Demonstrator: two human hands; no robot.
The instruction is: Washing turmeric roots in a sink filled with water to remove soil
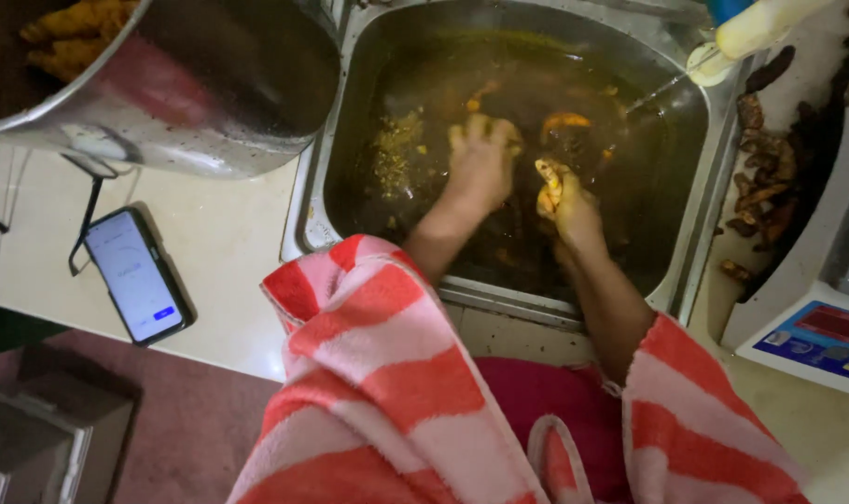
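Both hands are down in one steel sink [350, 112] full of murky yellow-brown water. The left hand [480, 159] is curled loosely with its knuckles up, pressing among the stuff under the surface, and I honestly can't tell if it's got anything gripped. The right hand [566, 207] is closed around one knobbly yellow root piece [548, 179], held just above the water beside the left hand. One more orange-yellow piece [564, 120] floats just past the fingers, plus a patch of yellow crumbs [396, 149] on the left side of the basin, too many and too fine to count. One thin stream of water [662, 89] comes in from a pale spout [751, 33] at the top right. On the surface right of the sink is a pile of dark brown roots [765, 177], roughly a dozen, hard to count exactly. To the left sits one big steel pot [219, 103] with yellow pieces [70, 37] inside, and one phone [135, 275] lies screen-up on the pale surface [229, 252]. Two red-and-white striped sleeves [387, 373].
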